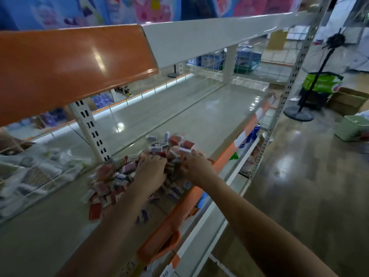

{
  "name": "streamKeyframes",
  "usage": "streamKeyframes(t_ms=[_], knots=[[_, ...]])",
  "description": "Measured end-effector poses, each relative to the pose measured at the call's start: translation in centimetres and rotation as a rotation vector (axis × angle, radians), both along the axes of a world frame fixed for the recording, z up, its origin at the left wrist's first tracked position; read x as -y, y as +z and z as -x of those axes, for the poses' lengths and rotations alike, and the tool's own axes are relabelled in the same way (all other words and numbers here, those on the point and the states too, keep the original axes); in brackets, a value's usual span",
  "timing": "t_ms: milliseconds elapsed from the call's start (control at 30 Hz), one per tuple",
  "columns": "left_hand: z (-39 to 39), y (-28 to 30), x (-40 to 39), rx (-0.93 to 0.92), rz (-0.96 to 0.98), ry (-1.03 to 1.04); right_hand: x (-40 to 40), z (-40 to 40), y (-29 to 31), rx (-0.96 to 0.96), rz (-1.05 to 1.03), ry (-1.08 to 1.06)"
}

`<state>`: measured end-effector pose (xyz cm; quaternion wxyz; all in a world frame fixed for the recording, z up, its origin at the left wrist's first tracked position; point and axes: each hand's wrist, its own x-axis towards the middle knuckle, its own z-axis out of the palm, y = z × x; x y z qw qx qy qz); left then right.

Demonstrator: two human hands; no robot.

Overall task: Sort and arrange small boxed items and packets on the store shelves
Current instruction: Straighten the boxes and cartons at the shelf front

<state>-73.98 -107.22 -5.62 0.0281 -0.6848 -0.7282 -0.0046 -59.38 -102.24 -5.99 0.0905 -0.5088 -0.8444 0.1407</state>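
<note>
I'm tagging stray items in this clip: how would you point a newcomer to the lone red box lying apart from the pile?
Start at the wide pale shelf board with the orange front strip, where both hands dig into a heap of small red and purple boxes. Follow the left forearm toward the camera, just past the heap's near edge. There lies a flat red rectangular box, alone on bare shelf, not piled among the others.
</note>
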Motion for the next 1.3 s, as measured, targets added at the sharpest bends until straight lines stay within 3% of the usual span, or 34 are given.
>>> streamKeyframes(t_ms=[267, 400, 500, 667, 900, 1100, 1300], knots=[[-1.3, -0.9, -0.9, -0.015, -0.037, 0.161, -2.5, 0.2, -2.1, -0.085, -0.071, 0.058], [-1.9, -1.4, -0.7, -0.036, -0.007, 0.249, -4.2, -1.2, -2.2, -0.11, -0.002, 0.148], [-2.6, -1.1, -0.3, -0.014, -0.022, 0.285, -5.0, -2.2, -1.4, -0.23, 0.06, 0.192], [-3.7, -0.7, 1.2, 0.124, -0.157, 0.361, -6.4, -4.3, -0.4, -0.46, 0.32, 0.212], [-4.7, 0.4, 5.8, 0.309, -0.396, 0.417, -4.1, -4.4, 1.8, -0.823, 0.912, 0.382], [-4.0, 2.4, 13.4, 0.304, -0.514, 0.516, 1.4, -0.8, 3.4, -0.803, 1.168, 0.61], [-2.9, 3.4, 25.0, 0.233, -0.552, 0.724, 10.7, 5.0, 3.4, -0.671, 1.17, 0.801]])
